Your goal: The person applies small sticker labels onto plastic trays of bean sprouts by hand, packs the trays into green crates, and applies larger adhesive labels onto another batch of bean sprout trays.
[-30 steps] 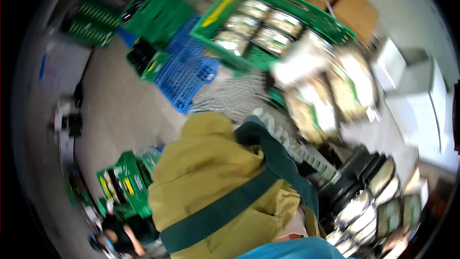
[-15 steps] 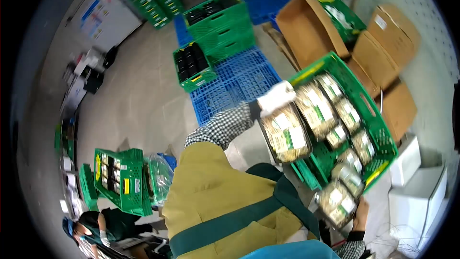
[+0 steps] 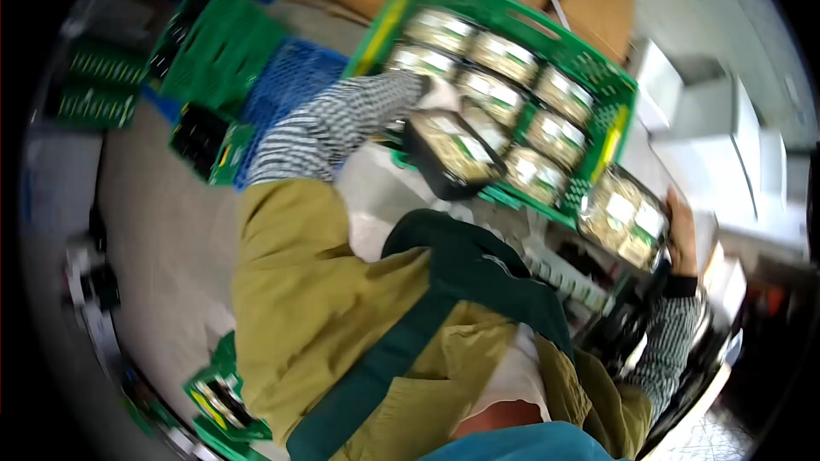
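My left hand [image 3: 439,96], in a pale glove, grips the far edge of a black tray pack [image 3: 453,150] with a clear top. Pale, stringy food and a green-and-white label show through it; the pack is tilted at the crate's near side. My bare right hand [image 3: 681,235] holds the outer side of another clear-topped pack [image 3: 623,217], with two white labels, beside the crate's right corner. Between my hands is the green crate [image 3: 617,96], with several similar packs [image 3: 504,57] in rows. Motion blur and the pack partly hide my left fingers.
Cardboard boxes [image 3: 598,8] stand beyond the crate, and white boxes [image 3: 709,149] to the right. At the left are a blue pallet [image 3: 295,77], stacked green crates [image 3: 218,51] and a smaller crate of black trays [image 3: 205,143]. Another green crate [image 3: 224,401] sits lower left.
My view has swung, so the crate appears higher and turned. The left-hand pack is now tilted up near the crate's near edge. My right hand's pack is now outside the crate's right corner.
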The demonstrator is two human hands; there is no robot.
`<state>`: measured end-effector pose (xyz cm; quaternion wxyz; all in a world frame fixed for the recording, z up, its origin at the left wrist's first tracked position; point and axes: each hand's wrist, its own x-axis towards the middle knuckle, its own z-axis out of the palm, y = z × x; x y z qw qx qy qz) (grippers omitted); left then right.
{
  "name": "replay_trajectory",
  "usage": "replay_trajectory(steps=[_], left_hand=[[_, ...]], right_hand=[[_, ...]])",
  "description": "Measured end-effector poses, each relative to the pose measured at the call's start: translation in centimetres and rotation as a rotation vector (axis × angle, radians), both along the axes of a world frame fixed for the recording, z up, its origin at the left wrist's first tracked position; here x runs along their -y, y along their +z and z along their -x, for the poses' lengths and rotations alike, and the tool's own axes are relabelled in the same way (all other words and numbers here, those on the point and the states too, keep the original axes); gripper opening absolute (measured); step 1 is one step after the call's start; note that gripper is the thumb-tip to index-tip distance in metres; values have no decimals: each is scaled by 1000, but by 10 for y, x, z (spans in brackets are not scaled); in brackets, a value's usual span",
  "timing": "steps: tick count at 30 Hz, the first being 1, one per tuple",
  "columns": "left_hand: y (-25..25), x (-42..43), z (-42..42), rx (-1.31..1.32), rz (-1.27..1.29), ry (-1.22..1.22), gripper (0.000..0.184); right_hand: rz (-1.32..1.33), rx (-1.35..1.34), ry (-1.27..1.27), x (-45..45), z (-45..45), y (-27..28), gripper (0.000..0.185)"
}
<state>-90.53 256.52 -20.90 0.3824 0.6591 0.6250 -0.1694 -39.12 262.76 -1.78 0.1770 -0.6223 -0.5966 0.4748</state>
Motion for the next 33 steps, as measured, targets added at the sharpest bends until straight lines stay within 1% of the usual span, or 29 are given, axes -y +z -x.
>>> replay_trajectory(steps=[2,3,4,5,6,7,9,10,11,12,13,14,15,16,17,19,21,22,23,24,25,26,27,28,29,30,31,32,33], left_hand=[[3,-16,-23,-6,133,-14,70],[8,-20,-36,28,170,-7,74],[11,-21,-49,85,207,29,75],[24,-18,-53,152,244,66,75],[3,-23,-62,177,177,102,76],[-5,-25,-61,301,105,184,72],[2,-31,-56,545,20,305,65],[31,-29,-48,827,-75,353,55],[53,-37,-32,710,-151,313,49],[63,-38,-18,880,38,690,44],[105,-34,-6,816,-34,792,39],[81,-46,23,930,-216,868,36],[101,-47,37,873,-338,962,39],[102,-54,62,766,-368,1015,42],[100,-62,83,829,-353,1114,43],[77,-83,120,469,-734,978,44],[79,-86,113,-219,-921,667,49],[78,-86,96,-388,-925,594,58],[64,-79,84,-450,-1032,434,70],[52,-71,71,-450,-1033,283,73],[32,-63,59,-479,-1012,176,69],[-8,-64,73,-348,-1028,69,65],[-37,-58,89,-340,-801,-73,63],[-49,-60,93,-324,-765,-28,57],[-60,-63,95,-309,-731,17,52],[-27,-65,69,-586,-632,-213,47],[20,-82,59,179,-516,-50,46],[-19,-105,86,-72,-773,-150,49],[-53,-125,109,-357,-1009,-194,52]], right_hand=[[35,-30,-36,-9,-14,-12,41],[31,-48,-14,-8,-13,-14,41],[48,-34,-9,-7,-12,-17,41],[64,-11,-2,1,-2,-2,41],[93,-40,-12,-1,3,-10,42],[98,-46,23,-5,2,-20,42],[79,-44,6,-10,18,-27,43],[79,-59,25,-21,23,-38,43],[73,-95,24,-30,37,-44,42],[72,-117,24,-42,51,-51,43],[71,-141,31,-55,67,-61,43],[48,-163,15,-69,86,-77,43],[23,-187,1,-83,107,-92,44],[16,-201,11,-96,133,-101,46],[9,-213,16,-107,159,-110,47],[3,-303,-32,-132,209,-137,46],[-140,-199,-1,-158,236,-169,42],[-221,-103,33,-166,245,-178,42],[-294,0,61,-165,247,-185,42],[-307,-60,163,-148,244,-170,41],[-325,-111,240,-128,237,-153,39],[-306,-282,382,-116,221,-162,32],[-407,-67,420,-83,206,-134,25],[-360,-775,362,-61,177,-168,21],[-378,-231,319,-29,153,-130,22],[-395,-195,238,5,119,-99,21],[-461,-205,155,32,83,-96,19],[-517,-136,17,65,41,-87,18],[-581,-72,-97,99,0,-72,17]])
